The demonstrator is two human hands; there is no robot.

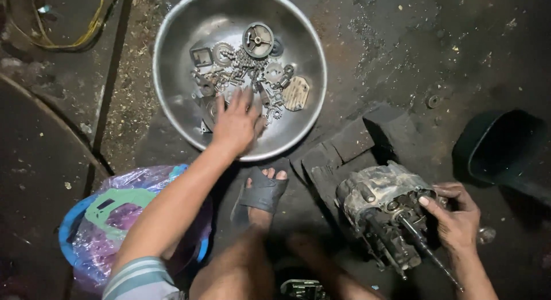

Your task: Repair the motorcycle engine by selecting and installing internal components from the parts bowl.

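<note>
Left hand: the left hand (236, 123) reaches into a wide round steel bowl (172, 82), fingers spread and palm down over the small parts; whether it pinches any of them cannot be told from above.
Right hand: the right hand (456, 219) is curled loosely around the near end of a grimy grey metal engine casing (373, 197), thumb and fingertips touching it, not fully closed.
Engine casing: it sits on the ground at lower right, beside the right hand, with a thin dark steel shaft (427, 248) sticking out of it towards the camera.
Bowl contents: a heap of small greasy metal parts (252, 70) lies at the centre, among them a round slotted disc (257, 39), gears and a flat tan plate (296, 93).
Foot: a bare foot in a dark strapped sandal (263, 194) rests between bowl and casing.
Surface: a dark, oil-stained concrete floor (402, 42), gritty and speckled with debris.
Blocks: dark rectangular wooden blocks (344, 145) lie just behind the casing.
Left side: a crumpled purple plastic bag with a pale green gasket (123, 199) on it lies near the left arm; yellow cable (86, 30) loops at top left.
Right edge: a dark rounded plastic container (505, 145) stands well apart from the bowl.
</note>
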